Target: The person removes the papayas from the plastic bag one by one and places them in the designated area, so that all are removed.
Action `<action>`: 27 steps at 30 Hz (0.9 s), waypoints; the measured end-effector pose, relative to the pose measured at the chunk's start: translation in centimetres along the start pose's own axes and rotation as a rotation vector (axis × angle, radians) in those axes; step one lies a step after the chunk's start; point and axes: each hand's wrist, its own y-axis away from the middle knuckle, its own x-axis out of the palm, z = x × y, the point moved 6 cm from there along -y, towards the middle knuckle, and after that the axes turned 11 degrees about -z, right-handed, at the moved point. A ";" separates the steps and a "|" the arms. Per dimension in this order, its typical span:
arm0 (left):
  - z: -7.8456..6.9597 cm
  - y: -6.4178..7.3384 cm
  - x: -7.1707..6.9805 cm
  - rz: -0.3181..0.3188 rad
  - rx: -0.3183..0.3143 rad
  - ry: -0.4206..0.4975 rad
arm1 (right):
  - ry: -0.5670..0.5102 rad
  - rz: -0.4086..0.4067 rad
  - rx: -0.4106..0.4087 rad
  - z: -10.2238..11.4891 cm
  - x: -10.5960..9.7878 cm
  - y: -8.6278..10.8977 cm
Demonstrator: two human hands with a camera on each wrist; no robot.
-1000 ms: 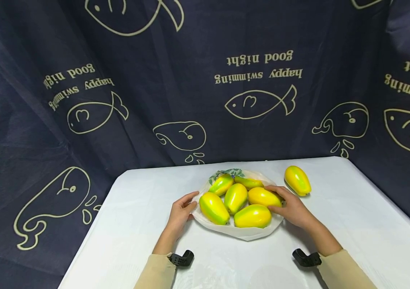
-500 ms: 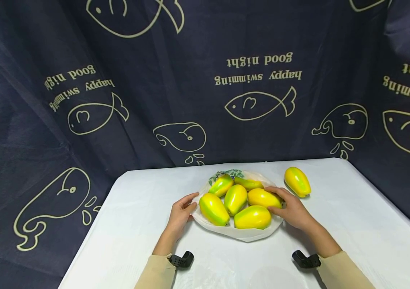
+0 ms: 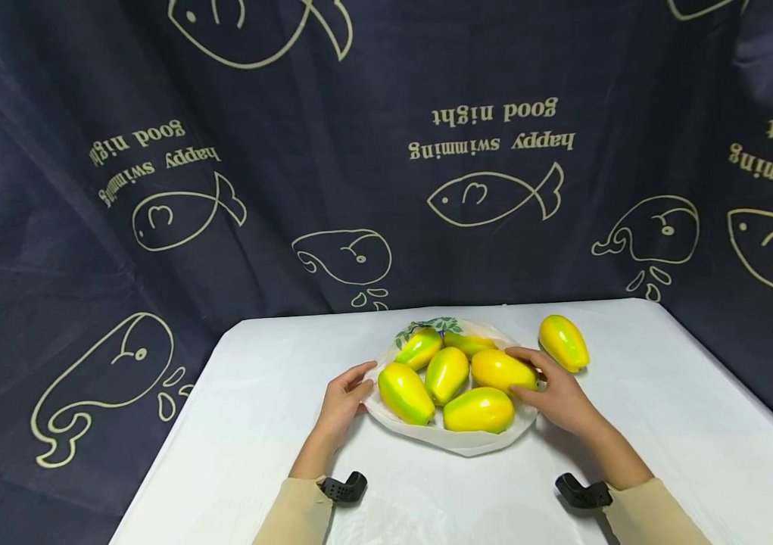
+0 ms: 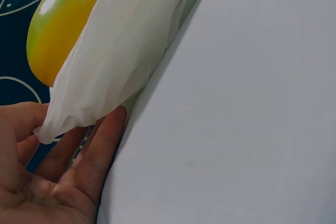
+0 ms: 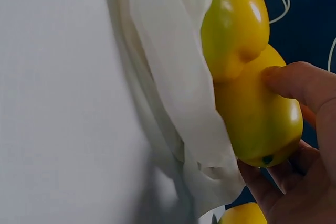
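A white plastic bag with a green leaf print lies spread wide on the table, several yellow-green papayas inside it. At its left edge, my left hand pinches the plastic between thumb and fingers. My right hand grips the rightmost papaya, thumb on the near side and fingers round the far end. In the right wrist view this papaya shows a dark spot at its end and overlaps a neighbouring papaya. The left wrist view has the bag's gathered edge hanging at my left fingers.
One loose papaya lies on the table behind my right hand, outside the bag. The white-covered table ends at a dark blue fish-print curtain. Both wrists wear black camera straps.
The papaya in my right hand has risen slightly and tilted over the last half second. My left hand keeps its hold on the bag; the other papayas stay put.
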 end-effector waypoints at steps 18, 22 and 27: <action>3.0 -2.2 0.3 -0.018 -0.001 -0.003 | -0.018 -0.315 -0.103 1.4 -3.8 0.1; 2.4 -1.8 0.3 -0.008 -0.001 -0.002 | -0.027 -0.424 -0.100 1.2 -4.9 0.1; 0.7 -0.4 0.0 -0.001 0.011 0.005 | -0.047 -0.516 -0.060 0.8 -5.8 0.2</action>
